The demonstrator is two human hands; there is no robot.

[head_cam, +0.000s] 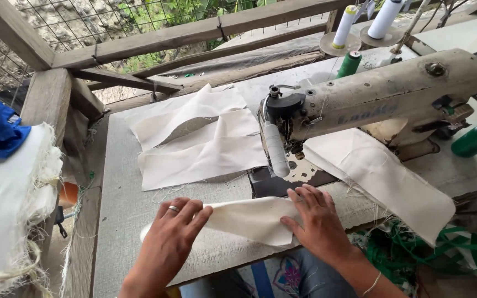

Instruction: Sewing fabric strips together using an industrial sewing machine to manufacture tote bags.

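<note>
A folded piece of cream cloth (252,218) lies at the near edge of the sewing table (122,204). My left hand (169,237), with a ring on one finger, presses flat on its left end. My right hand (316,218) presses flat on its right end, fingers spread, just in front of the needle plate (299,172). The old beige sewing machine (382,99) stands right behind my right hand, its needle head above the plate. Neither hand grips anything.
Cut cream cloth pieces (200,138) lie stacked left of the machine; another piece (382,182) hangs off the right edge. Thread spools (349,63) and a green bottle (476,140) stand at the back right. A frayed cloth pile (6,204) sits left, by a wooden rail (194,33).
</note>
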